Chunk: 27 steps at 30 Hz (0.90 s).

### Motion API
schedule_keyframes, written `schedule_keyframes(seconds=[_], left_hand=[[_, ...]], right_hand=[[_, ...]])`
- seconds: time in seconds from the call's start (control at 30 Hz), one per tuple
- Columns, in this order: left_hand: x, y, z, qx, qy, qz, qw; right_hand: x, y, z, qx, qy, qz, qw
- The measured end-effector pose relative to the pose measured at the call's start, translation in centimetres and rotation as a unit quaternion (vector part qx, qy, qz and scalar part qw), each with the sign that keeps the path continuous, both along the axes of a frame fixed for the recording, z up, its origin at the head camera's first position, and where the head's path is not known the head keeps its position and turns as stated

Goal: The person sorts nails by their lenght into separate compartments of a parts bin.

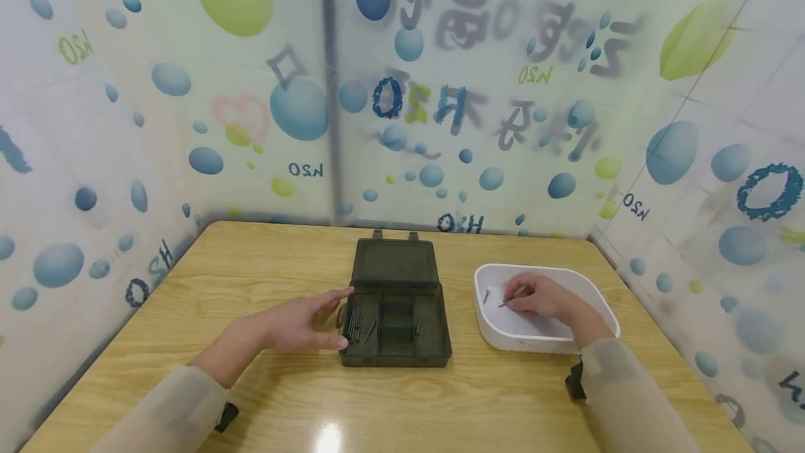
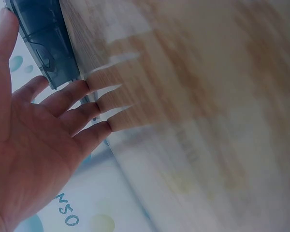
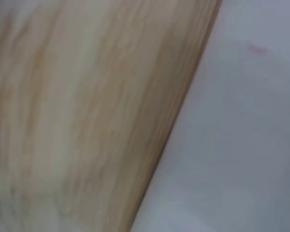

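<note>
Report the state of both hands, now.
Left hand: open, at the left side of the dark case.
Right hand: closed, pinching a small metal piece in the white tub.

Wood-grain table [image 1: 465, 404] — blue-and-green spotted curtains [image 1: 490, 138] behind it.

I see the case [image 1: 434, 338] on the desk [image 1: 277, 397], screws [image 1: 358, 324] in it, tray [image 1: 525, 343] to its right, curtain [image 1: 478, 124] behind.

Reversed "H2O" lettering [image 1: 418, 103] on patterned backdrop [image 1: 402, 159], blurred characters [image 1: 468, 9]
</note>
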<state>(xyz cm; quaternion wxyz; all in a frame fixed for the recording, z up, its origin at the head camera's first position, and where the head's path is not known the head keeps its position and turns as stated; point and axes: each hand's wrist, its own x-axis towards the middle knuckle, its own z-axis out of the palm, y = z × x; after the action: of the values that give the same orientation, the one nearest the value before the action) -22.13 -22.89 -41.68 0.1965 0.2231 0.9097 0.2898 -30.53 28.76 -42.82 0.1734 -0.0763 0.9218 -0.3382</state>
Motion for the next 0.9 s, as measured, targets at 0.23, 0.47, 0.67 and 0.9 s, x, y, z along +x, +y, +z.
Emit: schedule_keyframes(seconds=[0.23,0.47,0.67,0.9], left_hand=[[0.05,0.00,0.08,0.003,-0.004,0.002,1.0000],[-0.02,-0.07,-0.08,0.003,-0.004,0.002,1.0000],[-0.02,-0.10,-0.09,0.002,-0.005,0.004,1.0000],[0.04,-0.13,-0.08,0.004,-0.005,0.001,1.0000]], right_hand=[[0.03,-0.21,0.02,0.022,0.015,0.014,0.9995],[0.14,-0.54,0.14,0.037,0.016,0.006,0.9992],[-0.05,-0.61,0.15,0.043,0.018,0.010,0.9989],[-0.27,-0.76,0.14,0.047,0.030,0.021,0.9982]])
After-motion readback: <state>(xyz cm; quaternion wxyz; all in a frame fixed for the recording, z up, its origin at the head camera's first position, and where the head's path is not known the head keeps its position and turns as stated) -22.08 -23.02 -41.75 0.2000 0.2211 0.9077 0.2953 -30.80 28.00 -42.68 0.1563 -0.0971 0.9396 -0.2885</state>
